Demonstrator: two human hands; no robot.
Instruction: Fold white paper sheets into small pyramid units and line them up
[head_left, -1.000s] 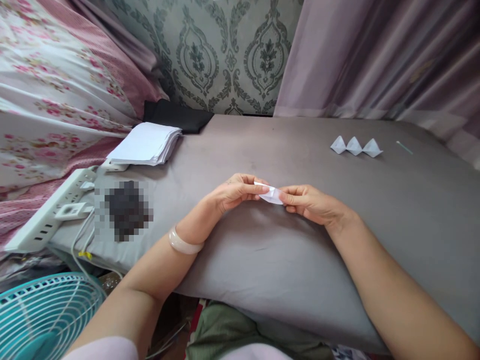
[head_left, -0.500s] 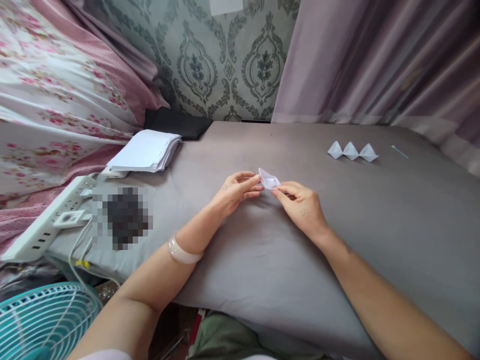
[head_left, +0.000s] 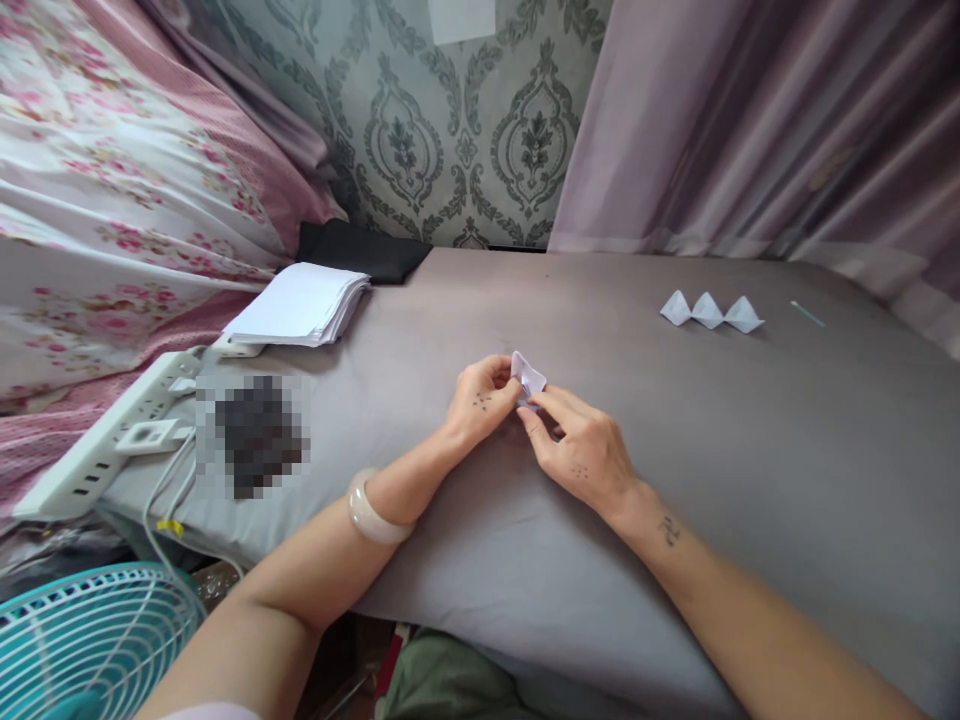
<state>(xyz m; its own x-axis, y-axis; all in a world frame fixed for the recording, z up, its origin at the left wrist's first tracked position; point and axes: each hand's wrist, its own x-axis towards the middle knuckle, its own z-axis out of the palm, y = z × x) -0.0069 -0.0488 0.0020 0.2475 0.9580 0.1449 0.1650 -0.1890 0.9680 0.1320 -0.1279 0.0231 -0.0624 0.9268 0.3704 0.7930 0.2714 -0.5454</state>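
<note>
A small piece of folded white paper (head_left: 530, 374) is held up over the grey cloth, between both hands. My left hand (head_left: 482, 398) pinches its left side with thumb and fingers. From the right, my right hand (head_left: 581, 440) grips the lower edge, its thumb below and fingers bent over the paper. The fingers hide the paper's lower part. Three folded white paper shapes (head_left: 708, 311) with pointed tops stand in a row at the right rear, apart from my hands.
On the left lie a stack of white paper (head_left: 289, 305), a black flat item (head_left: 364, 250) and a blurred-out dark patch (head_left: 262, 437). A white power strip (head_left: 105, 440) with cables runs along the left edge, above a teal fan (head_left: 90, 640). A thin stick (head_left: 808, 314) lies far right.
My left hand now pinches the paper, where its fingers were more stretched out before. The paper has turned more upright, and my right hand has shifted slightly left and down.
</note>
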